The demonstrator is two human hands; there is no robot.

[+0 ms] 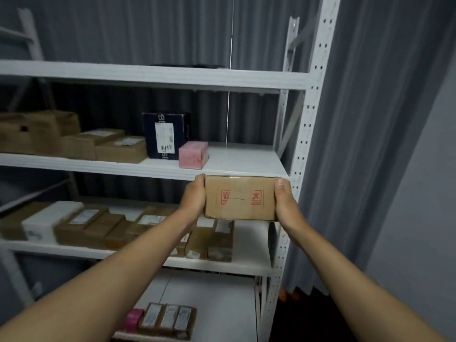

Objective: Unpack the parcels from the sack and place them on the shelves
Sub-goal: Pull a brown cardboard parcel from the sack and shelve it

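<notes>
Now | cardboard parcel (239, 198) gripped between left hand (195, 196) and right hand (286, 203)

The room is dim, with a cool grey-blue cast over everything. Soft, even light falls from above and in front, so the white shelf boards (237, 156) are the brightest areas, without hard glare. Deep shadow sits under each board, darkening the back of the bays and the curtain (370, 144) folds. The bottom right corner is nearly black. The whole picture is soft and slightly smeared: print on the cardboard box (240, 197) and the labels on the parcels (103, 223) cannot be read. The parcels at the left edge are the blurriest. Wide-angle distortion bends the shelf upright (308, 119) and stretches the forearms at the bottom corners.
</notes>
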